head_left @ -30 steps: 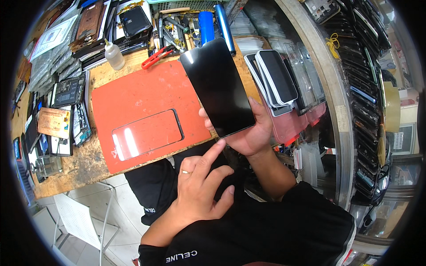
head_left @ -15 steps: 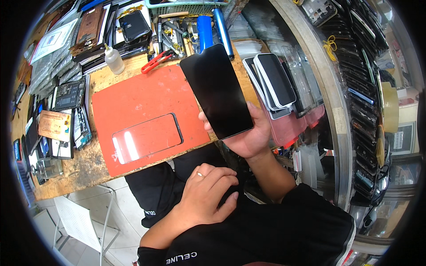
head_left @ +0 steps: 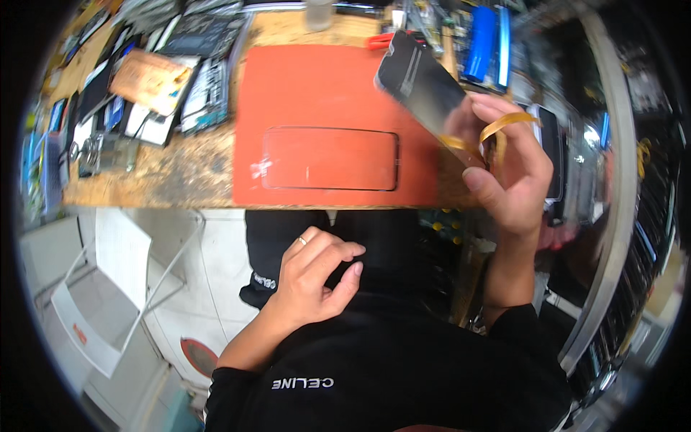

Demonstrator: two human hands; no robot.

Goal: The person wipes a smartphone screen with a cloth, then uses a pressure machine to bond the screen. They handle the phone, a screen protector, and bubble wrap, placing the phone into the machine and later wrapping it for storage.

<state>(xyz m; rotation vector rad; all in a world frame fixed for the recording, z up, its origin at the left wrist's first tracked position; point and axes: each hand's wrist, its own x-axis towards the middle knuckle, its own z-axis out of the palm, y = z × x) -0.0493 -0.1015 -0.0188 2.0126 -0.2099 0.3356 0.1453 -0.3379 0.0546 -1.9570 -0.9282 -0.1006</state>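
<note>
My right hand [head_left: 520, 173] grips a dark phone screen panel [head_left: 425, 81] near one end, thumb on the near side and fingers behind. The panel is tilted above the right part of the red mat [head_left: 317, 86], its surface catching a reflection. An orange-yellow flex ribbon [head_left: 507, 124] curls out by my fingers. Flat on the mat lies a clear phone glass [head_left: 331, 160] with a thin dark border. My left hand [head_left: 317, 273], wearing a ring, hovers over or rests on my lap, fingers loosely bent and thumb apart, with nothing in it.
Phone parts and boards [head_left: 205, 86] crowd the bench's left side, near a small glass jar [head_left: 108, 153]. Blue cylinders [head_left: 481, 43] and red-handled pliers [head_left: 381, 41] lie at the back. A white folding chair [head_left: 108, 288] stands at lower left. Shelving lines the right.
The view has swung left. My right hand has turned the screen panel over, so its orange-yellow ribbon now shows. My left hand remains near my lap.
</note>
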